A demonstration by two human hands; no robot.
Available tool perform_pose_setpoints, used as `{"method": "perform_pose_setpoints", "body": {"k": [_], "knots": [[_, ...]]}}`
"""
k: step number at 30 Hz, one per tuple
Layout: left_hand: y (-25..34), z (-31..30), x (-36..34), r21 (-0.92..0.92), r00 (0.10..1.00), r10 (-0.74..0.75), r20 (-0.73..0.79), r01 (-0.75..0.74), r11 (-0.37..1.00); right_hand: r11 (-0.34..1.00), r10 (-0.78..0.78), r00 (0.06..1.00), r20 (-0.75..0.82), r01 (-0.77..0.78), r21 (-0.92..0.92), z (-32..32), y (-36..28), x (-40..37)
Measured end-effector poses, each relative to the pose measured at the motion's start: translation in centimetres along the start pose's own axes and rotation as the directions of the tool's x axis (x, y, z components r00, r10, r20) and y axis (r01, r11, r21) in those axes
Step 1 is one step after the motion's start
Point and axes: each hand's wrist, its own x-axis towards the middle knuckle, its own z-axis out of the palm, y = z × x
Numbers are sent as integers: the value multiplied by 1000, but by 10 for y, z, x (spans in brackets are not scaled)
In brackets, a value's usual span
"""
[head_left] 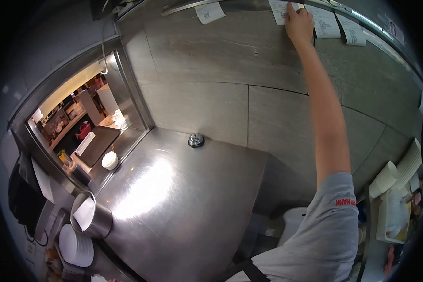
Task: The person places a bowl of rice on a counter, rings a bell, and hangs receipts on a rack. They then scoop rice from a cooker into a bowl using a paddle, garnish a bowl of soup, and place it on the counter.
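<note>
Where the tiled wall meets the metal ticket rail (178, 8), the person's right hand (299, 22) is stretched high and far from the body. The arm runs nearly straight from the grey sleeve (331, 221) up to the wrist. The hand rests on the right edge of a paper order slip (278, 11) that hangs from the rail with its long axis pointing down the wall. So the slip lies partly under the hand and just to its left.

The fingers (301, 9) are bunched and bent against the paper near its top. From this angle one cannot tell whether they pinch the slip or only press it to the wall. The left hand is out of view, which leaves the right as the only hand near the slip.

Two more slips (327, 22) hang just to the right of the hand, and another slip (210, 11) hangs well apart to the left. Far below the reach, the steel counter (174, 211) carries a call bell (196, 139) close to the wall. At its left edge stands a metal canister (96, 221) with paper in it.
</note>
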Motion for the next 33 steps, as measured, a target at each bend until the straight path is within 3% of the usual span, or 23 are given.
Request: {"method": "perform_pose_setpoints", "body": {"k": [4, 6, 10, 13, 16, 18, 20, 22, 24, 25, 27, 30, 33], "knots": [[11, 7, 1, -26, 998, 63, -7, -63, 998, 998, -2, 999, 36, 4, -69, 22, -10, -6], [6, 12, 2, 24, 990, 143, -5, -142, 990, 996, -78, 997, -14, 77, -51, 35, -28, -10], [6, 9, -6, 37, 993, 114, -39, -113, 993, 994, -100, 993, 59, 103, -45, 49, -62, -5], [-3, 7, -16, 38, 996, 67, -54, -65, 997, 990, -143, 986, -81, 143, -7, 63, -76, -2], [-7, 5, -21, 26, 997, 45, -56, -44, 999, 996, -62, 996, -60, 65, 52, 54, -79, -1], [-6, 6, -23, 69, 998, -60, -13, 61, 996, 934, 128, 973, 190, -183, 306, 40, -66, 4], [-10, 8, -19, 42, 999, -38, -3, 38, 998, 980, -5, 993, -121, 29, 197, 45, -29, -5], [-15, 10, -13, 20, 1000, -11, 10, 11, 1000, 987, -104, 876, -472, 149, 60, 14, 2, -7], [-18, 13, -5, -29, 997, 79, 22, -79, 997, 992, -126, 848, -514, 102, -76, -4, 39, -1], [-16, 14, -2, -32, 996, 87, 27, -86, 996, 991, -131, 849, -512, 102, -86, -6, 55, -1], [-3, 16, 7, -80, 993, 116, 20, -114, 990, 966, -235, 941, -245, 198, -167, -2, 79, -2], [16, 24, 15, -165, 977, 213, 7, -209, 964, 926, -350, 905, -241, 295, -235, 14, 70, -16], [25, 33, 19, -171, 957, 291, 3, -286, 943, 924, -366, 911, -190, 331, -194, 29, 33, -19]]}}
